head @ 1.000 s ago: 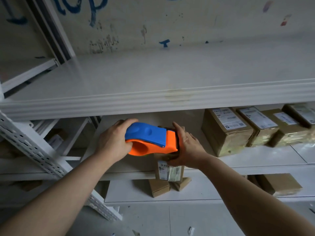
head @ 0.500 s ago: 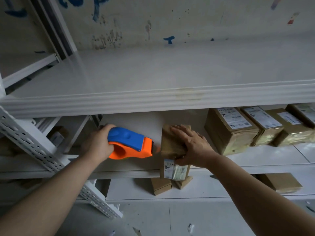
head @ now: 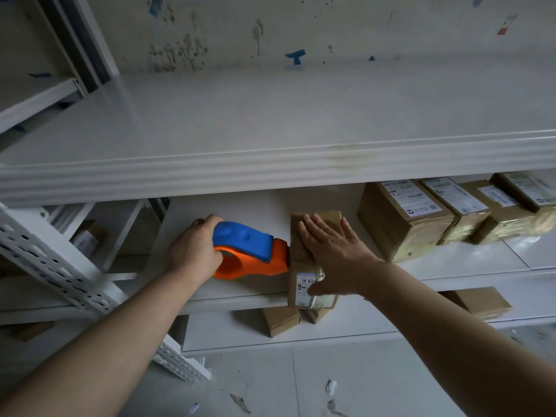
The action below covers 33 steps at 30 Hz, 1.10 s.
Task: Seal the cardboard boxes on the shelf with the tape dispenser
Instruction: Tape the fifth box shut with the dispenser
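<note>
Middle shelf (head: 240, 206), front edge: small cardboard box (head: 316, 218) sits right at the lip. Its front face covers the lip in this view, so I can't tell if it overhangs.

Room to move:
- Upper shelf (head: 270, 115) sits low over the work zone, and its front rail runs just above both hands.
- Left of the box: white shelf board shows out to the left end, where the perforated upright (head: 60, 266) slants down. The dispenser and left hand sit in that stretch.
- Right of the box: a strip of board, then a row of larger boxes (head: 403, 218) side by side toward the right edge. They are near the small box but apart from it.
- Behind the box: board shows back to the rear edge.

Hands:
- Left hand (head: 195, 251) is wrapped around the rear of the tape dispenser (head: 249, 251), clamped on it.
- Right hand (head: 334, 257) lies flat on the box top with fingers straight and spread. The thumb hangs down the front face beside the white label (head: 304, 288).
- The hands are apart, one on each side of the box.

Dispenser: blue upper shell, orange body with a round opening. It lies along the shelf, nose to the right, and the orange nose touches the box's left side near the top edge.

Box: brown, glossy in patches as if taped, with a barcode label on the front. The print is too small to read.

Lower shelf: two small brown boxes (head: 279, 320) directly under the work spot, another (head: 478, 302) off to the right.
</note>
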{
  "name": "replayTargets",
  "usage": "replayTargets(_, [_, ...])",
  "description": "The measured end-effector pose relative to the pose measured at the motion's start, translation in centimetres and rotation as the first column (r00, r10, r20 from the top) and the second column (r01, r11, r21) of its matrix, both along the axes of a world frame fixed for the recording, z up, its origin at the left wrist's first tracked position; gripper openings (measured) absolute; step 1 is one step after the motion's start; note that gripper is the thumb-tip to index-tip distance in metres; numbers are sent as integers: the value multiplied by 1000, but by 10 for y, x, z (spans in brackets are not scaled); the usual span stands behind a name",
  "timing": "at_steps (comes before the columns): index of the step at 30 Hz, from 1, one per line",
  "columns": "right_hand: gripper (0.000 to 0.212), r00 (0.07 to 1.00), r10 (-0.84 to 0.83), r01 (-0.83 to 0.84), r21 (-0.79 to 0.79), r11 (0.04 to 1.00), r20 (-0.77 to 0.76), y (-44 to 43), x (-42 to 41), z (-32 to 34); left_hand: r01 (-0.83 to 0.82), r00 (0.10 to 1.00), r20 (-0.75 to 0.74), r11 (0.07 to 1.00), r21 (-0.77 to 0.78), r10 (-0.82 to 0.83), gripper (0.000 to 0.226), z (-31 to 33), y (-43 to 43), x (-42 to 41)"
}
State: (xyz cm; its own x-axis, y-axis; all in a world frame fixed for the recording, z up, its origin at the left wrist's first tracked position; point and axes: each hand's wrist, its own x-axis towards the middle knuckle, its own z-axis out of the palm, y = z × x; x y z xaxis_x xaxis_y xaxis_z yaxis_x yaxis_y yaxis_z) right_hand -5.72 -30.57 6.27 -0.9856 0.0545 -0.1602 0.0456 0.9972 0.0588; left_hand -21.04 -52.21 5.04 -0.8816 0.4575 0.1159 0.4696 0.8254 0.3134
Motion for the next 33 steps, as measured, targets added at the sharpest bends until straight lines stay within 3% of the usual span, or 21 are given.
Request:
replayTargets(4, [121, 1000, 6, -8, 63, 998, 30, -22, -27, 7, 11, 1000, 22, 999, 32, -12, 54, -6, -3, 1])
replayTargets(7, [109, 983, -137, 135, 25, 990, 120, -24, -46, 9, 13, 999, 33, 999, 41, -14, 55, -10, -10, 2])
replayTargets(10, [85, 982, -186, 187, -34, 982, 15, -18, -47, 6, 20, 1000, 17, 998, 68, -21, 56, -10, -14, 2])
replayTargets(13, [87, 976, -199, 192, -83, 978, -89, -10, -34, 1, 29, 1000, -5, 996, 81, -29, 54, -4, -10, 7])
replayTargets(17, [102, 933, -279, 197, -326, 925, -228, 23, -9, -8, 78, 995, -62, 993, 87, -72, 55, 9, 15, 19])
replayTargets(20, [111, 889, -378, 138, -635, 760, -259, 51, 9, -25, 116, 983, -143, 993, 30, -111, 60, 23, 43, 28])
replayTargets(22, [112, 885, -428, 172, -725, 667, -183, 64, 22, -46, 137, 969, -201, 989, -53, -145, 64, 28, 62, 36])
replayTargets(25, [100, 892, -440, 256, -689, 678, -101, 72, 40, -86, 185, 943, -242, 963, -196, -230, 66, 20, 86, 51])
replayTargets(28, [105, 899, -426, 277, -629, 727, -97, 69, 42, -103, 169, 958, -202, 969, -182, -205, 67, 13, 91, 54])
replayTargets(33, [129, 950, -226, 72, -556, 828, -213, 58, 16, -86, 171, 973, -128, 972, -160, -193, 77, 13, 85, 54])
